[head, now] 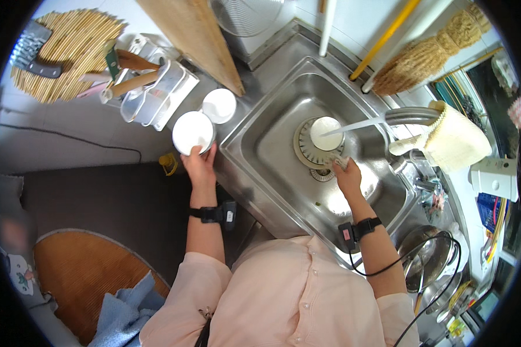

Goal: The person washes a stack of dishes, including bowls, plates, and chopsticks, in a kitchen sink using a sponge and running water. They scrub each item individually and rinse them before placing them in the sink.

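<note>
My left hand (199, 167) grips the lower rim of a white bowl (193, 132) above the counter left of the sink. Just behind it, a second white bowl (219, 105) rests on the metal counter. My right hand (348, 178) is over the stainless steel sink (271, 117), pinching a small crumpled cloth (339, 161). Beyond the cloth, a pale bowl (325, 132) stands on a dish with a dark striped pattern (303, 145). Water from the faucet (410, 116) runs into that bowl. The drain (322, 174) shows partly below the dish.
A wooden board (199, 39) leans behind the bowls, near a white utensil rack (156, 97). A cleaver (37, 65) hangs against a bamboo mat (80, 39). A straw brush (421, 63) and poles stand behind the sink. Pans (425, 256) lie at right; a black cable loops by my right arm.
</note>
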Available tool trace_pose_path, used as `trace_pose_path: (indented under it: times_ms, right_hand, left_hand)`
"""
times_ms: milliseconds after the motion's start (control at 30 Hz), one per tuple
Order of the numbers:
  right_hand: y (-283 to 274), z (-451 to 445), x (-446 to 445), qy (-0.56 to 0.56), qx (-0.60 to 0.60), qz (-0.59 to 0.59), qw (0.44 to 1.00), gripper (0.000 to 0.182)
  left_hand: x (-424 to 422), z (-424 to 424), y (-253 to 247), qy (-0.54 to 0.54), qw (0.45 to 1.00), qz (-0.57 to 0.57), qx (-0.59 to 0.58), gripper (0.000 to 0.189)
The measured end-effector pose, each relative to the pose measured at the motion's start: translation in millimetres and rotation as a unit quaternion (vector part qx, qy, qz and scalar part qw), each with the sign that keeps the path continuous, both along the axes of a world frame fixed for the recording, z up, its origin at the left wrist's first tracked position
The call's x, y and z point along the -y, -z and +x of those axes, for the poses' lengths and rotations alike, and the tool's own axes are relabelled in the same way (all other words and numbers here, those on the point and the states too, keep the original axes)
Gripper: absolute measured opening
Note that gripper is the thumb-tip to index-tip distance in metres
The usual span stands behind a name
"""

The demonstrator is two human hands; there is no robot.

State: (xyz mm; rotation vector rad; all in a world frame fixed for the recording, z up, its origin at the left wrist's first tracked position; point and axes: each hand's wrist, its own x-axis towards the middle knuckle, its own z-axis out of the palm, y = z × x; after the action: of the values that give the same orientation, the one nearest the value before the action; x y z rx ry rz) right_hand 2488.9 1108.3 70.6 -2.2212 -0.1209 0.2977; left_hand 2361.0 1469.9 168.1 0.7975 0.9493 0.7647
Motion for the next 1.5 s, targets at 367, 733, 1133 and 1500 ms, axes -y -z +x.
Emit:
trace_pose_path:
  times_ms: [367,733,1133,1500]
  right_hand:
    - [-17.2,62.6,-49.2,-0.312,0.348,-0.275,0.840,0.022]
    - [24.2,59.8,-67.1,-0.385,0.217,-0.414,0.796,0.019]
    - [-2.9,63.2,-59.8,-0.140,0.195,-0.091,0.966,0.030]
    - [-74.1,31.0,-24.3,-0.427,0.311,-0.060,0.847,0.035]
  left_hand:
    - [-8.2,-7.0,17.4,0.026,0.995,-0.078,-0.059,0.052]
    - [-2.9,-14.8,11.2,0.076,0.985,-0.078,-0.132,0.057]
    - [129.8,63.0,26.7,0.429,0.877,-0.186,-0.113,0.042]
    - [155.0,109.7,46.7,0.524,0.811,-0.217,-0.141,0.048]
